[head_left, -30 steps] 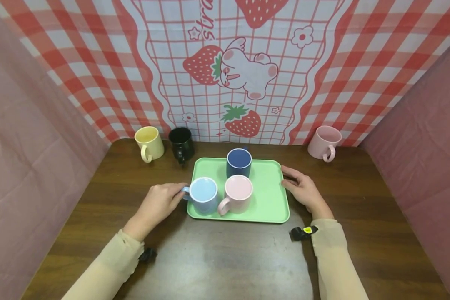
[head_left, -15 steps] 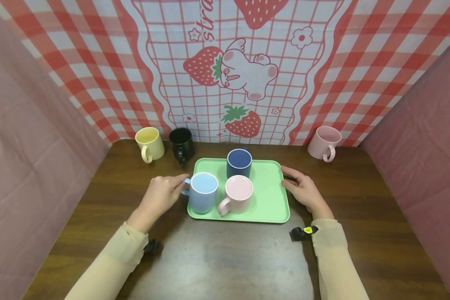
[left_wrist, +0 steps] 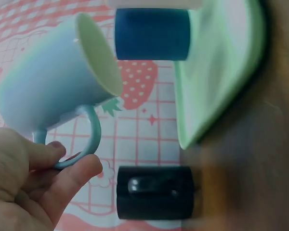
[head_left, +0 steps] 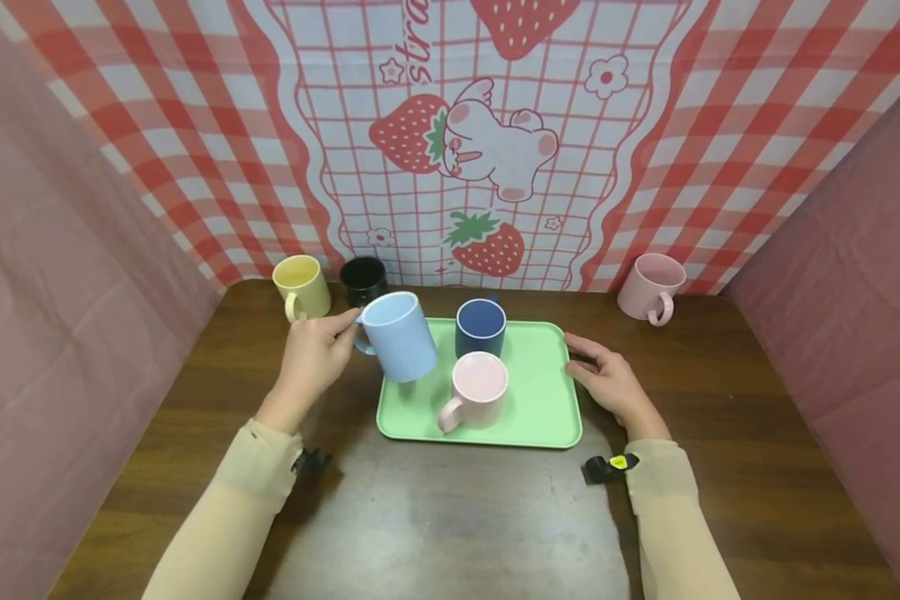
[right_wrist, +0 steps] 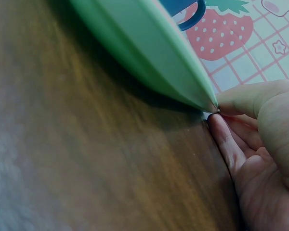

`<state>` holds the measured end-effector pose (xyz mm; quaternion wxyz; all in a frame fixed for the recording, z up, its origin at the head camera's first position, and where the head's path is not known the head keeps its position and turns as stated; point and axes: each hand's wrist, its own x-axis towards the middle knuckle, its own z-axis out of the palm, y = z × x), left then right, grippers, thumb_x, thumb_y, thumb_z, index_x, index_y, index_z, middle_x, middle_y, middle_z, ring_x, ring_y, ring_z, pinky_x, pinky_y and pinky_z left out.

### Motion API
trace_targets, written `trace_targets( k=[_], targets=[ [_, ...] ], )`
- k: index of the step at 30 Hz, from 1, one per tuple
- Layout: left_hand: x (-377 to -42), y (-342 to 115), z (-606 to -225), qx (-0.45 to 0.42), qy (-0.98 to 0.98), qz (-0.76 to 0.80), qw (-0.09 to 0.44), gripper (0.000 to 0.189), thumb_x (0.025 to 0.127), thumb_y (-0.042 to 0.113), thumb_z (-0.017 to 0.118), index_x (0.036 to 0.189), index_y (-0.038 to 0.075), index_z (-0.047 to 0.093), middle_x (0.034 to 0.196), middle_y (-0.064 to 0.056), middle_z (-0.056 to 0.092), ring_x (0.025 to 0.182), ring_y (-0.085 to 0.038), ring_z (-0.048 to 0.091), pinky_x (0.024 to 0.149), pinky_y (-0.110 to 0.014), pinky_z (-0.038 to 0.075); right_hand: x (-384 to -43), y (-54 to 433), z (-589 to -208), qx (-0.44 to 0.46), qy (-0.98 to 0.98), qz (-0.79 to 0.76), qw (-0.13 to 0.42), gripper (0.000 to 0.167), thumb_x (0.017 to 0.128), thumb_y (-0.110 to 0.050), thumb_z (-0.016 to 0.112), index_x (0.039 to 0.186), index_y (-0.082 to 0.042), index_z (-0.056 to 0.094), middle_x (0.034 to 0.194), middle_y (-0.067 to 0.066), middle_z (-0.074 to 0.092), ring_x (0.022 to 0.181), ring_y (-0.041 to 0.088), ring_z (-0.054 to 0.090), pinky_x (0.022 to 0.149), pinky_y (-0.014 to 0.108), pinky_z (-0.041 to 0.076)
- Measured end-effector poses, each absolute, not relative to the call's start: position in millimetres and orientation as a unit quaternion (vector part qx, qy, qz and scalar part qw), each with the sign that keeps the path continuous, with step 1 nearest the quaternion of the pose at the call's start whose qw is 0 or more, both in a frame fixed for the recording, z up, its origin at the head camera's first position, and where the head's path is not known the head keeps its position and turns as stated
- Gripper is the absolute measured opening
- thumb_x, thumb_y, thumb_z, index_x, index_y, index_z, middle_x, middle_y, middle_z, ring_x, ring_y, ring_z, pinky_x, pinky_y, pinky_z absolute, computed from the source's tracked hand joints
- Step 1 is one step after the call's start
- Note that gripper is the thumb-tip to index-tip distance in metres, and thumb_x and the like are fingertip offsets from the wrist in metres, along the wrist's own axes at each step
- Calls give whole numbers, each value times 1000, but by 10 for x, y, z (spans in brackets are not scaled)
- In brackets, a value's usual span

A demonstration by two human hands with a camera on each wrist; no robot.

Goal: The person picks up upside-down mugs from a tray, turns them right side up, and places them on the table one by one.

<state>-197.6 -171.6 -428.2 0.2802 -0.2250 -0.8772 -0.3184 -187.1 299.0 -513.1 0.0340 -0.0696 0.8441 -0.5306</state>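
My left hand (head_left: pixel 318 350) pinches the handle of a light blue mug (head_left: pixel 401 340). The mug hangs tilted over the left part of a green tray (head_left: pixel 543 383). Its mouth faces down toward the table in the left wrist view, where thumb and fingers (left_wrist: pixel 72 185) meet at the handle. On the tray stand a navy mug (head_left: pixel 480 333) and, nearer me, a pink mug (head_left: pixel 474 400) with its flat base up. My right hand (head_left: pixel 611 383) lies at the tray's right edge, thumb and forefinger touching the rim, with no clear grip around it.
Along the back of the wooden table (head_left: pixel 450 517) stand a yellow mug (head_left: pixel 307 292) and a black mug (head_left: pixel 363 279), partly behind the light blue one. Another pink mug (head_left: pixel 648 287) stands at the back right. A strawberry-print cloth (head_left: pixel 487 167) hangs behind.
The light blue mug has risen off the tray's left front and moved toward the back, tilting as my left hand lifts it by the handle. My right hand and the tray have stayed put.
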Motion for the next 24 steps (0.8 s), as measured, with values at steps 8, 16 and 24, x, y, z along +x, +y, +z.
trace_targets(
  k=[8,16,24],
  targets=[
    [-2075,-1467,-4200,-114,-825,-535,141,30,101,-9,64,130,-14,70,111,-35,75,76,-41,79,60,-27,64,-1863,2998,-5137,-74,841,-535,31,56,110,-7,64,163,1,46,165,25,49,147,42,53,100,8,49],
    [-2078,-1229,-4152,-43,-733,-674,78,26,106,-5,61,127,-17,71,99,-39,73,64,-11,74,63,-31,66,-1866,2991,-5128,-68,841,-536,30,56,110,-7,65,163,-1,48,164,24,50,146,41,55,99,8,49],
    [-2102,-1039,-4075,-10,-661,-750,15,25,108,-3,63,124,-19,72,82,-16,76,64,-14,76,68,-36,68,-1869,3003,-5137,-70,842,-534,31,56,110,-6,65,163,-1,48,165,23,50,145,41,55,99,9,49]
  ],
)
